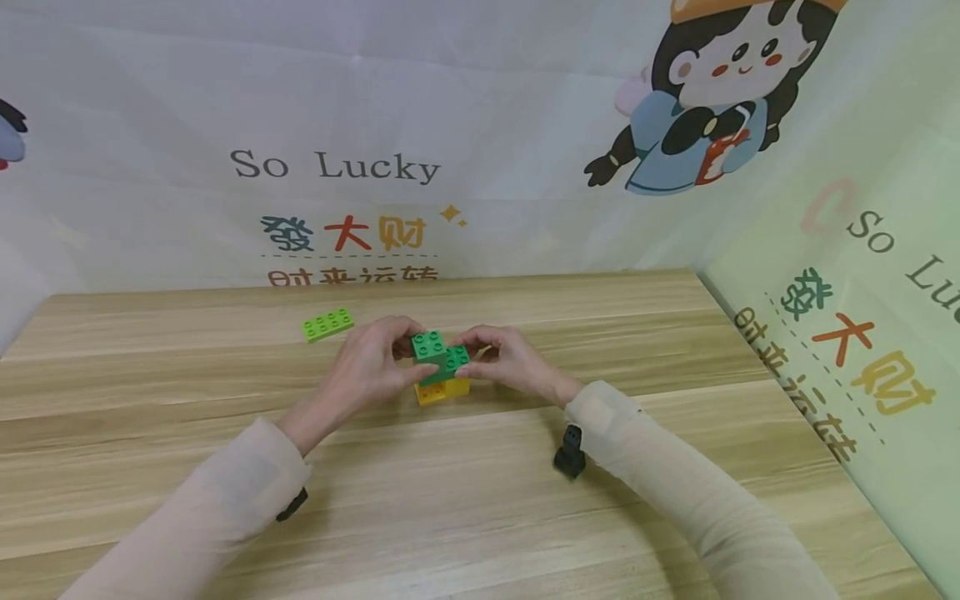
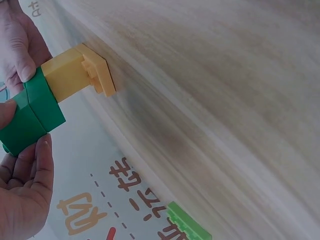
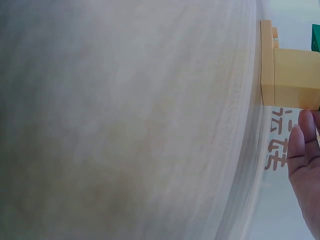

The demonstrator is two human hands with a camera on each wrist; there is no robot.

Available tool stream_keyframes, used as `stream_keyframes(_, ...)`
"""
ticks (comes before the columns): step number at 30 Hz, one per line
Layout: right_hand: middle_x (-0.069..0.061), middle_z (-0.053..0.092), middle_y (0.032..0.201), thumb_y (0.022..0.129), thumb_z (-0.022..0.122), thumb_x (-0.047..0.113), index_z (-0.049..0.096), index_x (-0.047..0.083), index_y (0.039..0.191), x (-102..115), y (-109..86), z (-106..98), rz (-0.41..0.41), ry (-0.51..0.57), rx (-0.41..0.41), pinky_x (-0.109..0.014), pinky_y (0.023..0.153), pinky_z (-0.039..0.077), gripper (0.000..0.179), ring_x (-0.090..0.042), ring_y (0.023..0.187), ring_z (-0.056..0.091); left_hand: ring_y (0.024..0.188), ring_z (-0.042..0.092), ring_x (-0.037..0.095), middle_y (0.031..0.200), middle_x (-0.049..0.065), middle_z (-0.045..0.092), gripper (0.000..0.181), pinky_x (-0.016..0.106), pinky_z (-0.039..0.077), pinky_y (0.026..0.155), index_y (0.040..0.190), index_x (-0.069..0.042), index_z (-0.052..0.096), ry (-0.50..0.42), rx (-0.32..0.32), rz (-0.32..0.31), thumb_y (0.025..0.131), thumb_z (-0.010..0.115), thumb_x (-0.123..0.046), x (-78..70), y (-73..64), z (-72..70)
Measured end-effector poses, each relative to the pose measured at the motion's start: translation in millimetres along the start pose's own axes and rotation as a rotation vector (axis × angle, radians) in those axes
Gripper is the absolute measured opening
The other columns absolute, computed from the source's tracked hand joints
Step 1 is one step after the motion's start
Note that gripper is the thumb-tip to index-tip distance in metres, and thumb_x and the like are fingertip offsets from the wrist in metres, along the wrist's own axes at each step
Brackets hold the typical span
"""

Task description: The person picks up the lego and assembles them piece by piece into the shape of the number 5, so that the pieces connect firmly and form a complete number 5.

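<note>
On the table [image 1: 450,500], green blocks [image 1: 438,358] (both hands [image 1: 367,358] [image 1: 512,362] gripping), yellow blocks [image 1: 444,391] beneath.

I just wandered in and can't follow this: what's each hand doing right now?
Left hand: closed, holding the upper green brick.
Right hand: closed, pinching the lower green brick.

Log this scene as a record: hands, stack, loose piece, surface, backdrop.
Left hand: grips upper green block
Right hand: pinches lower green block
Stack: upper green block offset leftward on lower, above yellow block on yellow studded plate
Loose piece: lime-green eight-stud block, left of stack
Surface: wood-grain table
Backdrop: white sheet printed "So Lucky"
</note>
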State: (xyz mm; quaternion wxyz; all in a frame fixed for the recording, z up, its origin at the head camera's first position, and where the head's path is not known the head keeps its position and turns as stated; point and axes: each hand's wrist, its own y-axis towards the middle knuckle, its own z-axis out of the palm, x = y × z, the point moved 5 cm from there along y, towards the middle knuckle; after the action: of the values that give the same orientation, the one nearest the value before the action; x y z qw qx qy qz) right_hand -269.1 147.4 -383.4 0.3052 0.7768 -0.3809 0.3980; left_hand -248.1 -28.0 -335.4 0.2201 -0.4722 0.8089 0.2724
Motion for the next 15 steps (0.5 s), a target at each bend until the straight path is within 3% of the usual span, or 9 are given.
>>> stream_keyframes(6,-0.014,0.065,0.103,0.082,0.071,0.005,0.063,-0.002,0.111,1.9,1.3,-0.6,-0.001,-0.006,-0.001,-0.027,0.076,0.054,0.031,-0.012,0.088,0.058,0.077,0.056,0.018,0.09,0.005,0.065,0.033,0.026,0.044,0.065,0.101,-0.006,0.067,-0.007,-0.006,0.003,0.075,0.08,-0.02,1.0,1.0,-0.5)
stream_keyframes(15,-0.014,0.065,0.103,0.081,0.071,0.005,0.063,-0.003,0.111,1.3,-0.3,0.6,0.001,-0.01,0.0,-0.031,0.078,0.054,0.031,-0.011,0.088,0.057,0.084,0.064,0.022,0.098,0.009,0.067,0.041,0.032,0.054,0.073,0.109,-0.003,0.063,-0.096,-0.044,0.028,0.074,0.08,-0.017,4.7,-4.7,4.5)
